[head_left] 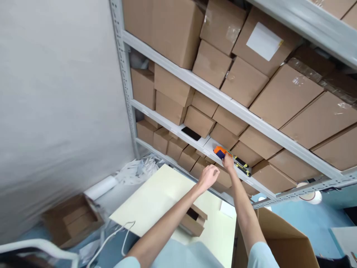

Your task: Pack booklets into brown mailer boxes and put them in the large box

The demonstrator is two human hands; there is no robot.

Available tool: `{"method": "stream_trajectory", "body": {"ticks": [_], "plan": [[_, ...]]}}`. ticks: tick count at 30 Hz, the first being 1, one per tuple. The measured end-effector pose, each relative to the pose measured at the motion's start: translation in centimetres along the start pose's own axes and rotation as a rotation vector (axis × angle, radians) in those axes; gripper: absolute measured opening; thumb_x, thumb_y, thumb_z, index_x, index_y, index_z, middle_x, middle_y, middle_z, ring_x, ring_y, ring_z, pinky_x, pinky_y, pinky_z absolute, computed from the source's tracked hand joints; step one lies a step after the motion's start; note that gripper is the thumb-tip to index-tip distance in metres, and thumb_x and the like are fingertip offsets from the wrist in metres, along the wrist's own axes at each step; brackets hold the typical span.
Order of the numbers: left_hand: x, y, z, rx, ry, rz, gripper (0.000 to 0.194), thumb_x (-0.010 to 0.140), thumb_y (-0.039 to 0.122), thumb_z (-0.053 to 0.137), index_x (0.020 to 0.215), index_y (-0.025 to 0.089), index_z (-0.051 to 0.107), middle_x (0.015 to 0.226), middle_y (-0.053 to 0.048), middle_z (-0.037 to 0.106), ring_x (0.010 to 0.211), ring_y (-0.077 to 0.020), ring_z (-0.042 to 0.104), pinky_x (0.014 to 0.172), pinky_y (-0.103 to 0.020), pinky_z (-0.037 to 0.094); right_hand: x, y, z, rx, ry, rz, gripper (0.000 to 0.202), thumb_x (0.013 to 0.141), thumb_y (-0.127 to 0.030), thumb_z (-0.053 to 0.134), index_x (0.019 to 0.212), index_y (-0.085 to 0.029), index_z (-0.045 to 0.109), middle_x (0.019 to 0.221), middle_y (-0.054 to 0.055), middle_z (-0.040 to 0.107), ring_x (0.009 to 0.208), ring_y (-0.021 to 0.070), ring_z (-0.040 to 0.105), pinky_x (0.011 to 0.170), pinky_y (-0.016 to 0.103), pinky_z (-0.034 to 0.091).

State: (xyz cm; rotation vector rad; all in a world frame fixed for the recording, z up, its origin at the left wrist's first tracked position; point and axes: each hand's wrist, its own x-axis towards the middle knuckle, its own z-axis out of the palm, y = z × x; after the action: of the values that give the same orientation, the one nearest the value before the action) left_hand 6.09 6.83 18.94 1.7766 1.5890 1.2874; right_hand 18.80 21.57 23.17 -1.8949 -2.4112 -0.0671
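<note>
My right hand point(228, 162) reaches up to the middle rack shelf, its fingers closed on an orange and dark-blue object point(219, 152) whose kind I cannot make out. Just right of that hand, black-and-yellow utility knives point(242, 168) lie on the shelf. My left hand point(208, 177) hovers in front of the shelf edge with its fingers curled in; nothing shows in it. Below my forearms, an open cardboard box point(192, 227) with something dark inside stands on the pale yellow tabletop point(156, 197).
Cardboard boxes point(245, 80) fill the metal rack point(192, 80). A flat black item point(191, 133) lies on the middle shelf. A large open carton point(287, 238) stands at lower right. Another open box point(73, 219), a white roll point(102, 187) and a white cable point(111, 236) are at lower left.
</note>
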Motion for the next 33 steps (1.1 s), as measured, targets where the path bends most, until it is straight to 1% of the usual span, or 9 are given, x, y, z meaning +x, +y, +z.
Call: {"method": "stream_trajectory", "body": {"ticks": [3,5,8,10,13,16,20,28,33], "plan": [[-1.7,-0.9,-0.5,-0.049,0.011,-0.058,0.017,0.101,0.021,0.061,0.103,0.024,0.078,0.113,-0.009,0.079,0.112,-0.0273,0.074,0.101,-0.041,0.058,-2.0,0.7,0.7,0.053,0.001,-0.027,0.041,0.102,-0.019,0.054,0.140,-0.007,0.060,0.123,0.024,0.078,0.112,0.0318,0.077,0.102,0.040,0.056],[-3.1,-1.4,-0.9,-0.115,0.039,-0.100,0.018,0.101,0.023,0.062,0.111,0.025,0.077,0.116,-0.009,0.079,0.112,-0.0269,0.075,0.101,-0.040,0.059,-4.9,0.8,2.1,0.237,0.036,-0.046,0.041,0.104,-0.028,0.050,0.140,-0.009,0.058,0.117,0.021,0.078,0.102,0.0313,0.077,0.095,0.042,0.058],[-6.1,-1.7,-1.4,-0.246,0.050,-0.138,0.018,0.100,0.024,0.066,0.115,0.025,0.075,0.118,-0.008,0.079,0.106,-0.0237,0.076,0.098,-0.037,0.060,-11.7,0.4,5.0,0.705,0.132,-0.087,0.040,0.102,-0.047,0.053,0.129,-0.017,0.060,0.111,0.015,0.078,0.097,0.0304,0.075,0.091,0.043,0.060],[-8.6,-1.7,-1.5,-0.322,0.009,-0.154,0.012,0.099,0.027,0.070,0.109,0.026,0.075,0.115,-0.007,0.078,0.102,-0.0219,0.076,0.096,-0.035,0.061,-16.7,-0.3,6.6,0.926,0.109,-0.095,0.041,0.101,-0.055,0.056,0.122,-0.021,0.061,0.111,0.013,0.076,0.102,0.0291,0.074,0.095,0.043,0.060],[-12.4,-1.7,-1.3,-0.429,-0.067,-0.223,0.010,0.097,0.031,0.075,0.103,0.025,0.073,0.105,-0.005,0.078,0.096,-0.0197,0.076,0.092,-0.032,0.062,-23.3,-1.9,7.6,1.121,0.052,0.010,0.039,0.101,-0.058,0.060,0.120,-0.023,0.061,0.114,0.011,0.073,0.106,0.0272,0.072,0.099,0.043,0.059],[-15.2,-2.1,-1.2,-0.535,-0.078,-0.344,0.023,0.092,0.037,0.081,0.104,0.021,0.071,0.101,-0.005,0.076,0.089,-0.0182,0.075,0.085,-0.031,0.064,-27.5,-3.6,7.3,1.214,0.034,0.134,0.039,0.100,-0.058,0.063,0.118,-0.023,0.062,0.113,0.009,0.072,0.107,0.0258,0.070,0.099,0.043,0.057],[-17.3,-2.8,-1.7,-0.595,-0.106,-0.380,0.033,0.091,0.045,0.083,0.098,0.016,0.073,0.103,-0.008,0.074,0.083,-0.0170,0.074,0.081,-0.031,0.064,-30.4,-5.0,6.6,1.274,0.006,0.226,0.042,0.099,-0.058,0.068,0.119,-0.022,0.064,0.114,0.008,0.072,0.110,0.0249,0.069,0.102,0.043,0.056],[-18.8,-2.8,-4.4,-0.510,-0.232,-0.251,0.016,0.095,0.034,0.078,0.096,0.018,0.076,0.095,-0.004,0.074,0.084,-0.0168,0.070,0.083,-0.030,0.060,-31.4,-5.9,5.8,1.186,-0.076,0.252,0.054,0.097,-0.068,0.069,0.116,-0.018,0.070,0.108,0.011,0.079,0.101,0.0265,0.073,0.093,0.042,0.061],[-17.4,-2.9,-7.5,-0.538,-0.053,-0.321,0.041,0.096,0.044,0.078,0.129,0.020,0.072,0.122,-0.010,0.075,0.099,-0.0186,0.074,0.089,-0.032,0.063,-31.9,-5.9,4.5,1.074,-0.147,0.111,0.047,0.103,-0.061,0.068,0.126,-0.020,0.067,0.110,0.009,0.079,0.095,0.0242,0.075,0.086,0.036,0.062]]}}
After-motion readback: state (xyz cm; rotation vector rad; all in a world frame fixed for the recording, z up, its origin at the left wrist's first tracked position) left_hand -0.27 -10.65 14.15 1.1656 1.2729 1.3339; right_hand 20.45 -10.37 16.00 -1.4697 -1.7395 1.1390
